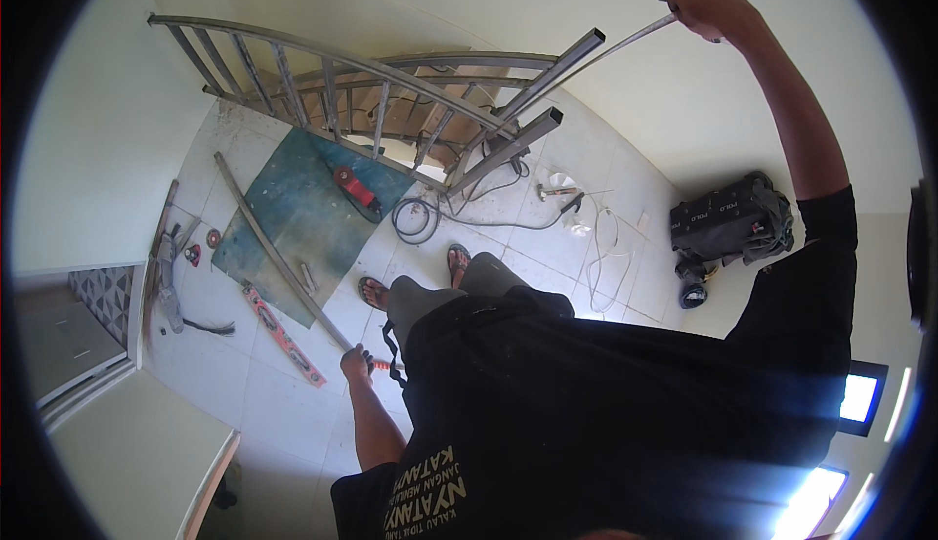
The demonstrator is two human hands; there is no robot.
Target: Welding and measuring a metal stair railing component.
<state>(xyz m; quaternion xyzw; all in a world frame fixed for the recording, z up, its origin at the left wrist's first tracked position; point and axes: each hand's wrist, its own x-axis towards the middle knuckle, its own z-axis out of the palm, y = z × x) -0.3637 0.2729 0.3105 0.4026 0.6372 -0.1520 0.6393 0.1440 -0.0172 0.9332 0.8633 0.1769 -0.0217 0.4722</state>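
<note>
My left hand (358, 362) is closed around the near end of a long metal tube (274, 247), which slants away across a green mat. A small orange piece (383, 366) shows just beside that hand; whether I hold it is unclear. My right hand (708, 7), raised high at the upper right, grips the end of a long thin grey rod (616, 48). The rod runs down toward a metal stair railing (332, 61), where its lower end is lost among the posts. Square open tube ends top two of the railing's posts, near the rod.
On the green mat (283, 188) lies a red angle grinder (356, 188). A red spirit level (281, 335) rests on the white tiles. Coiled cable (417, 220), a hammer (559, 191) and loose wire (608, 261) spread before the stairwell. A black bag (728, 217) stands against the right wall.
</note>
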